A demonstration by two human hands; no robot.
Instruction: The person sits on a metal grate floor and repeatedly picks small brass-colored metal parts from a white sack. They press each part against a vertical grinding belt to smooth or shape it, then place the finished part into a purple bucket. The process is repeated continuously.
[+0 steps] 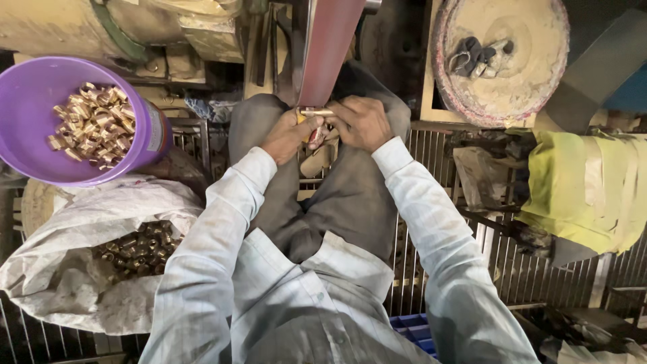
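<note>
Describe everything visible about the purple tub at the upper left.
The purple tub is a round, plastic-looking container with a smooth rim, tilted so its open mouth faces the camera. A printed label wraps part of its outer wall on the right. Inside lies a loose heap of small shiny brass-coloured metal pieces, filling only part of it. It sits above a crumpled white sack holding duller pieces of a similar kind, and seems to rest against it. Neither hand touches it.

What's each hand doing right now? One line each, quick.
Left hand: closed on a small brass part, held at the belt.
Right hand: closed on the same brass part.
</note>
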